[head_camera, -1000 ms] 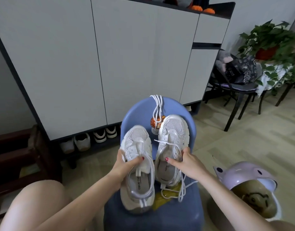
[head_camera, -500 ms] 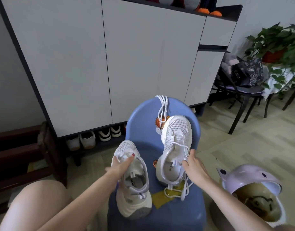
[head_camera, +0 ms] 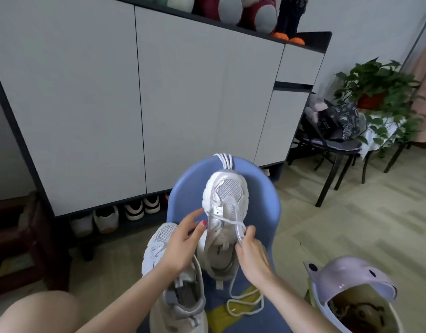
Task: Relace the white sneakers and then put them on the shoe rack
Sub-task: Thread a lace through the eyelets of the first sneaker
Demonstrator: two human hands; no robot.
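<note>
I'm mid-relacing: my right hand (head_camera: 251, 255) pinches the lace (head_camera: 238, 233) of the sneaker (head_camera: 225, 212) propped on the blue chair (head_camera: 267, 207), just ahead of my fingers. My left hand (head_camera: 180, 241), fingers loosely apart, touches its side. Next, I'd feed the lace tip through an eyelet. Two sneakers; the second (head_camera: 178, 294) lies under my left wrist.
</note>
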